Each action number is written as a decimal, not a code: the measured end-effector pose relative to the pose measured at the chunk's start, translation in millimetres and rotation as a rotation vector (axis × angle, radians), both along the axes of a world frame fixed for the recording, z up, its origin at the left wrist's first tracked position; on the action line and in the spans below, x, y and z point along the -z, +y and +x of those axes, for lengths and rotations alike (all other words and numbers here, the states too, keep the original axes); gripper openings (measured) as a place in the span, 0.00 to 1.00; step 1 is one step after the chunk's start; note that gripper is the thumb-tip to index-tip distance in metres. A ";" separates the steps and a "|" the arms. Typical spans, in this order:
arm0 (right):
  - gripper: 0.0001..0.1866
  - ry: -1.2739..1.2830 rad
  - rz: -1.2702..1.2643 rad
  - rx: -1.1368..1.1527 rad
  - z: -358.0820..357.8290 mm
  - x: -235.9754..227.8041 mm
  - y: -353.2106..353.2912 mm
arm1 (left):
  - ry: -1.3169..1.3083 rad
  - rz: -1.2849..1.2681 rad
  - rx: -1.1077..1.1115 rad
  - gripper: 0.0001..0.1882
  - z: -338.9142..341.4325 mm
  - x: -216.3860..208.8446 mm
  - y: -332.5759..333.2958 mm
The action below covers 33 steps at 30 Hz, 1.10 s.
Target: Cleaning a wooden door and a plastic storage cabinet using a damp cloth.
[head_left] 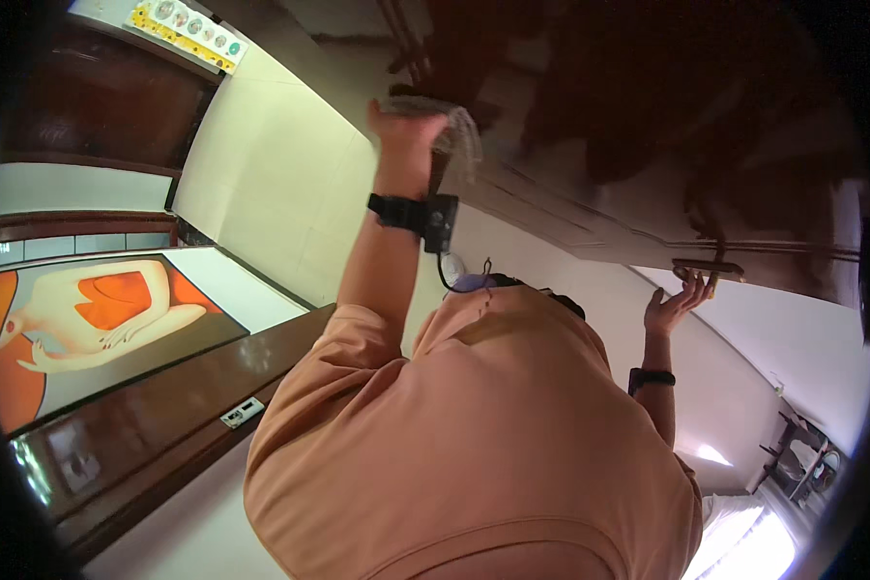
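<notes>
A glossy dark brown door [590, 116] spans the top of the view. My left hand [406, 126] is pressed up against it with a grey cloth [467, 145] bunched under the palm. Part of the cloth hangs past the hand on its right side, slightly blurred; the fingertips are mostly hidden. Farther right, my right hand [679, 305] has its fingers curled onto the door handle [710, 267] near the door's edge. A black strap with a small box sits on my left wrist, and a dark band on my right.
On the left are a brown door frame [155, 435] with a metal strike plate [243, 413] and a large orange figure painting [106, 319]. A yellow-and-white panel [188, 34] is at upper left. A bright curtained window [744, 536] and a rack [802, 464] stand at lower right.
</notes>
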State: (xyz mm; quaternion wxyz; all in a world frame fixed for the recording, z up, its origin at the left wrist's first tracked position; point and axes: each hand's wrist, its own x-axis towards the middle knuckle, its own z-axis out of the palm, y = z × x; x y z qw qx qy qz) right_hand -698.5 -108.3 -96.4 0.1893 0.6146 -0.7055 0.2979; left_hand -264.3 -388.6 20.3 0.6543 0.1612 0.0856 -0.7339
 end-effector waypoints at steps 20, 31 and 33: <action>0.29 -0.117 0.027 0.254 14.3 7.4 -6.1 | -0.345 -0.117 0.088 0.30 0.3 88.5 -19.0; 0.38 -0.256 0.127 -0.149 9.3 -58.2 25.1 | -0.385 -0.075 0.259 0.36 -184.7 79.8 77.7; 0.36 -0.268 0.169 -0.205 -1.1 -62.4 30.8 | -0.360 0.002 0.327 0.34 -219.1 78.1 96.3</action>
